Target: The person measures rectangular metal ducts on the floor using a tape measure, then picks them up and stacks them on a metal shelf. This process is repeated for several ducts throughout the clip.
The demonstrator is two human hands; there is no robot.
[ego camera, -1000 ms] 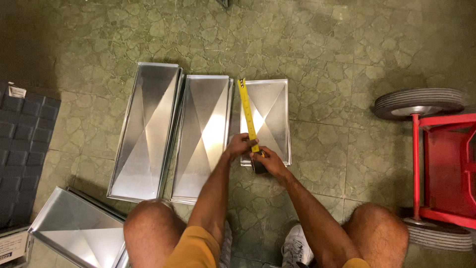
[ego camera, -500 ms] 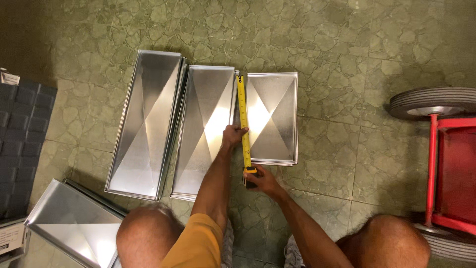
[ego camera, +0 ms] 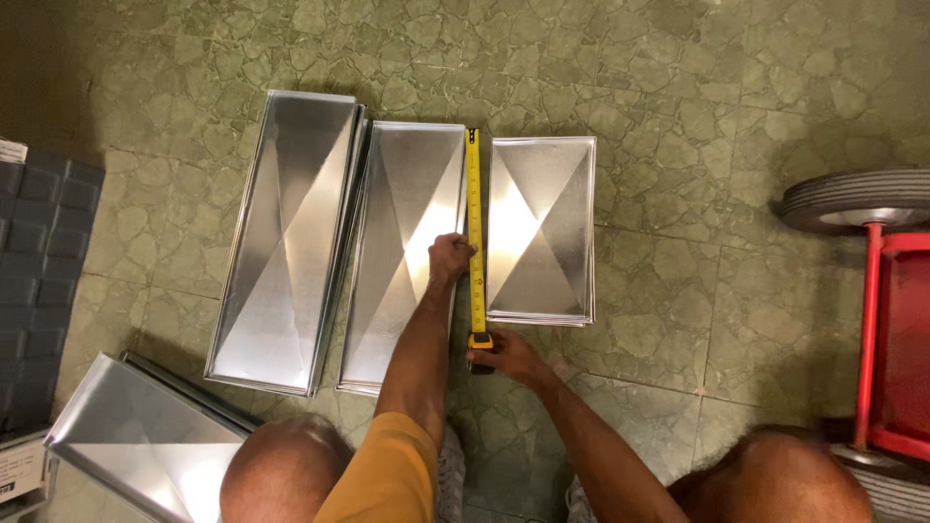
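Three shiny sheet-metal panels lie side by side on the green tiled floor: a long left one (ego camera: 286, 232), a middle one (ego camera: 402, 232) and a shorter right one (ego camera: 542, 228). A yellow tape measure blade (ego camera: 474, 194) runs along the gap between the middle and right panels. My left hand (ego camera: 450, 257) presses the blade down about halfway along it. My right hand (ego camera: 509, 356) grips the tape measure case (ego camera: 480, 342) at the near end, just past the short panel's near edge.
Another metal panel (ego camera: 136, 436) lies tilted at the lower left. A dark grey crate (ego camera: 39, 281) stands at the left edge. A red hand truck (ego camera: 896, 329) with a black wheel (ego camera: 857, 199) sits at the right. My knees fill the bottom of the view.
My right hand has pulled the tape case toward me, past the short panel's near edge. My left hand stays pressed on the blade. The view has shifted slightly.
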